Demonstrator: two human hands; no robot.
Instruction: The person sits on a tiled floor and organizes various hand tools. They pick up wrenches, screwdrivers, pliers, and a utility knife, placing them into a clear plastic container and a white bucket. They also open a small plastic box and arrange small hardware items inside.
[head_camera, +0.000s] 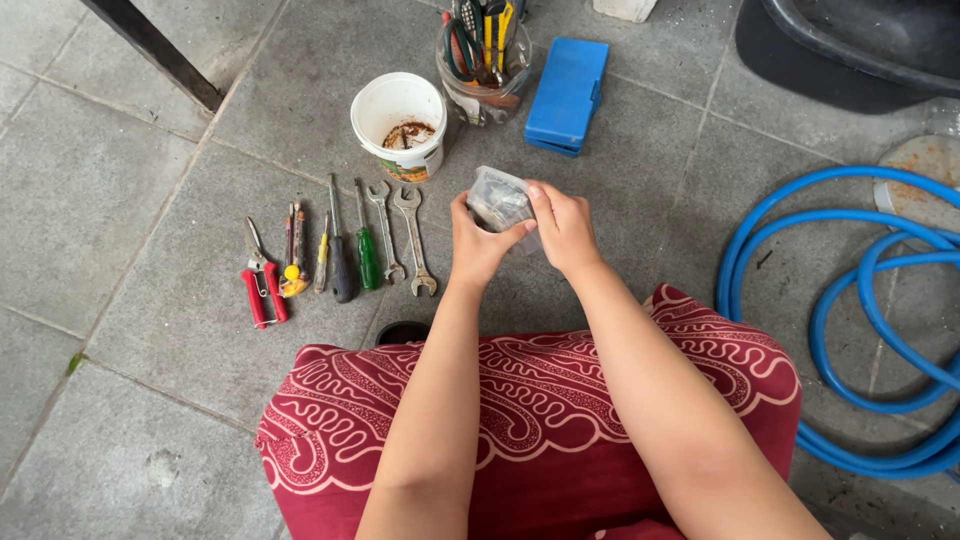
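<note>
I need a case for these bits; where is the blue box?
In the head view, the blue box lies flat on the tiled floor at top centre, just right of the clear jar of tools.

two wrenches (403, 236), two screwdrivers (355, 250), one pair of red pliers (260, 280), one white bucket (399, 122), one blue case (567, 94), one blue hose (850, 300)

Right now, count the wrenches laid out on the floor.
2: one wrench beside the green screwdriver, the other wrench right of it, nearest the left hand. The tool jar may hide more.
</note>
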